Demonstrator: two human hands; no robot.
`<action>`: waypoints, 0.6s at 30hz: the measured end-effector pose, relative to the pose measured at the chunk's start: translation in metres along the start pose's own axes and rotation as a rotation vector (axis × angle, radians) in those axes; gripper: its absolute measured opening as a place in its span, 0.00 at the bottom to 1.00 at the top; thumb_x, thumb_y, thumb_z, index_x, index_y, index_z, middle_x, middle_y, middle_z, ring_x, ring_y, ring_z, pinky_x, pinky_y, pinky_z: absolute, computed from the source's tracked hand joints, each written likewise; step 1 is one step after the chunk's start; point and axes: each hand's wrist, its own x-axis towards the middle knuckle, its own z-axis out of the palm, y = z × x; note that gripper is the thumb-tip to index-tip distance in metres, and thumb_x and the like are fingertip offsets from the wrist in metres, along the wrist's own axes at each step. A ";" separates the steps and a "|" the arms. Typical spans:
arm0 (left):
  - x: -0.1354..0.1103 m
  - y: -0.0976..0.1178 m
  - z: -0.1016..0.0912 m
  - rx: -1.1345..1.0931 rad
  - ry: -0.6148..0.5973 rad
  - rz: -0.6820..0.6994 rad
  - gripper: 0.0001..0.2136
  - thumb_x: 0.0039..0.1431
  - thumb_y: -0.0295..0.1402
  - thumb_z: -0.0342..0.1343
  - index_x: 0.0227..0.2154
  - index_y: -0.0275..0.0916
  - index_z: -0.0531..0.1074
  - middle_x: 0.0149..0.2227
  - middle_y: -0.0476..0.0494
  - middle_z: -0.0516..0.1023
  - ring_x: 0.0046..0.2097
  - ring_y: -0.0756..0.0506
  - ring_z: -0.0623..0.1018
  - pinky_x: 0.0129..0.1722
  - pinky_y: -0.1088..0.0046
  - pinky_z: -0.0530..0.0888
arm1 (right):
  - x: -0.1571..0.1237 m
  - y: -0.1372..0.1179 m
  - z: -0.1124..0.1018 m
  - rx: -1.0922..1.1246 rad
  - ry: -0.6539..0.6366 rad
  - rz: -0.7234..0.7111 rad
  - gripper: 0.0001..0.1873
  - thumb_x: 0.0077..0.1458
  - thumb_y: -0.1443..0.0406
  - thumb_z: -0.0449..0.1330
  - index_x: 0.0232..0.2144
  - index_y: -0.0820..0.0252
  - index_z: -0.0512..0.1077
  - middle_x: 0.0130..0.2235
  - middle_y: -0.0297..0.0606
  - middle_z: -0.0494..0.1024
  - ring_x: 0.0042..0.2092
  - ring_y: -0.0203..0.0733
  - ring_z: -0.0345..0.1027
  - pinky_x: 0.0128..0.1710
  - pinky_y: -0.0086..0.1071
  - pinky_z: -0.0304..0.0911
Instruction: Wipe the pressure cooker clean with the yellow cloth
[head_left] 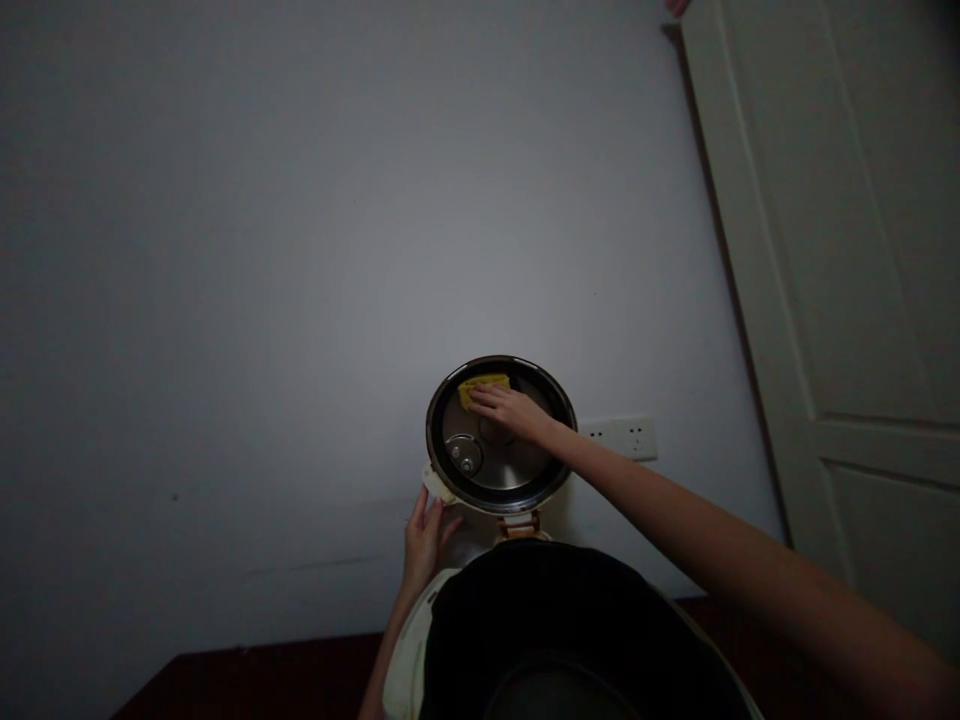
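A rice cooker [577, 640] with a dark inner pot stands just below me, its round lid [501, 436] swung up and facing me. The lid's inner side is shiny metal with a small valve at its lower left. My right hand [511, 410] presses a yellow sponge [483, 385] flat against the top of that metal plate. My left hand [424, 536] grips the lid's lower left edge, fingers curled round the cream rim. A hinge [520, 523] joins the lid to the cooker body.
A plain grey wall fills the view behind the cooker. A white wall socket [622, 437] sits right of the lid. A pale panelled door [847, 300] stands at the right. The cooker rests on a dark brown surface [247, 680].
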 end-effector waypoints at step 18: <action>-0.001 0.000 0.000 0.047 -0.059 0.037 0.31 0.54 0.29 0.60 0.61 0.40 0.58 0.48 0.36 0.77 0.50 0.41 0.76 0.44 0.66 0.76 | 0.001 -0.006 -0.003 0.015 0.014 0.125 0.19 0.59 0.73 0.53 0.53 0.66 0.67 0.58 0.50 0.67 0.61 0.48 0.57 0.58 0.43 0.58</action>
